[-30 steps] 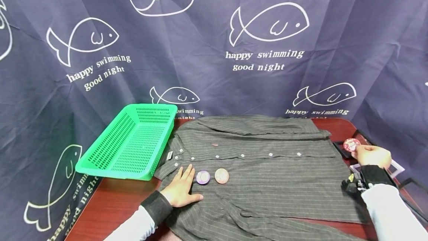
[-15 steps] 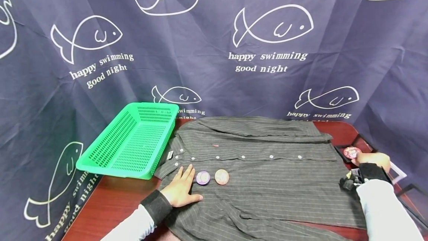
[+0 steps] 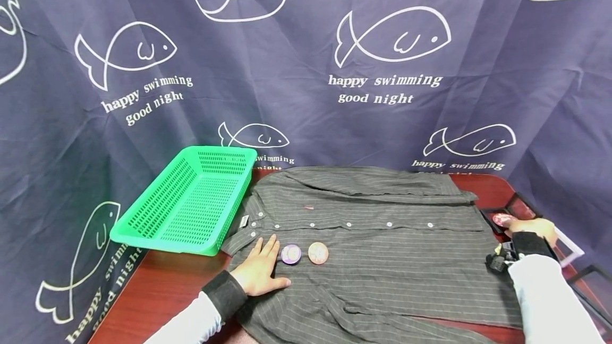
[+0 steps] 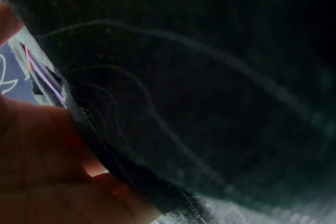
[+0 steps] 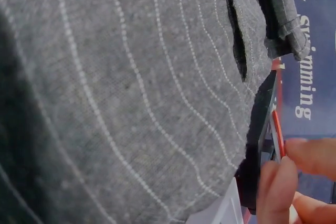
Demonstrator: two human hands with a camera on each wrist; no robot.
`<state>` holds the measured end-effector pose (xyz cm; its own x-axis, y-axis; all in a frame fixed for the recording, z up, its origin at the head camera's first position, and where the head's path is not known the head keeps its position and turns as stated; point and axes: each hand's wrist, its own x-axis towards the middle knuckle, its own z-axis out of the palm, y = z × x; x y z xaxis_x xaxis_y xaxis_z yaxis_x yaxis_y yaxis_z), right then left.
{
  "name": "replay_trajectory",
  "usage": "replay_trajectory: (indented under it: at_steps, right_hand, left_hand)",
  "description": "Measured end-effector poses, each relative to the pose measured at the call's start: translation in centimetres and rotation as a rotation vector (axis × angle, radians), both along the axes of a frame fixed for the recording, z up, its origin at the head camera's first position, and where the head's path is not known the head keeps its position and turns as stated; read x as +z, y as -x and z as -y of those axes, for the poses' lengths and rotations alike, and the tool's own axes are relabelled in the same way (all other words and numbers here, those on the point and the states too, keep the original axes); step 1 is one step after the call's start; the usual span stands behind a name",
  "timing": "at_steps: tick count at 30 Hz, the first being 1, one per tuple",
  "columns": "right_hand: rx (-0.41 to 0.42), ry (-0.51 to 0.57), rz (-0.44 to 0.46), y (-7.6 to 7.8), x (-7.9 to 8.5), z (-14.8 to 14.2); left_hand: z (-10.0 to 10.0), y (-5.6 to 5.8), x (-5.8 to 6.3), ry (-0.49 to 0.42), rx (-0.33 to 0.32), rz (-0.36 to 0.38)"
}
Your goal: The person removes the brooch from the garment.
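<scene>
A dark grey pinstriped shirt (image 3: 406, 264) lies spread with its collar to the left and a row of white buttons. My left hand (image 3: 260, 269) rests flat on it below the collar, fingers extended. Beside those fingertips lie a purple-rimmed round badge (image 3: 290, 254) and a pale orange round badge (image 3: 317, 253). Past the shirt's hem, my right hand (image 3: 534, 227) pinches a red round badge (image 3: 503, 220) between thumb and fingers, close over a black frame (image 3: 489, 216). In the right wrist view the red badge (image 5: 277, 132) shows edge-on at the fingertips.
An open green plastic basket (image 3: 201, 211) stands at the left on the red-brown table (image 3: 158, 285). At the right edge are a white frame (image 3: 571, 248) and another black frame (image 3: 595, 280). A dark blue curtain (image 3: 306, 68) with fish prints hangs behind.
My right hand has lowered the red badge slightly toward the black frame, and its fingers cover more of it. The left hand stays in place. The head view has shifted a little.
</scene>
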<state>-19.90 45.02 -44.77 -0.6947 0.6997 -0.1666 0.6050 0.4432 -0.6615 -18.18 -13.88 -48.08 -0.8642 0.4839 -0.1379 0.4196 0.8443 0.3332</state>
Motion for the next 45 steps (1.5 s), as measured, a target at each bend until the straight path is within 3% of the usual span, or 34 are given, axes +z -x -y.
replay_trajectory:
  at_steps: [5,12,19,32,45]
  right_hand:
    - [0.003,0.057,0.019,0.2,0.0,0.1]
    - [-0.013,-0.08,0.064,0.3,-0.3,0.9]
    - [-0.008,-0.097,0.018,-0.4,-0.7,1.5]
    - [0.098,-0.239,0.112,-0.2,-0.7,0.9]
    - [0.18,-0.298,0.133,0.1,-0.9,0.1]
  left_hand:
    - [0.0,0.0,-0.1,0.001,-0.005,-0.008]
    - [0.0,-0.2,0.1,-0.001,-0.003,-0.003]
    - [0.1,-0.1,-0.4,-0.001,-0.014,-0.002]
    - [0.1,0.4,-0.8,0.018,-0.019,-0.019]
    - [0.0,0.1,-0.8,0.003,-0.022,-0.008]
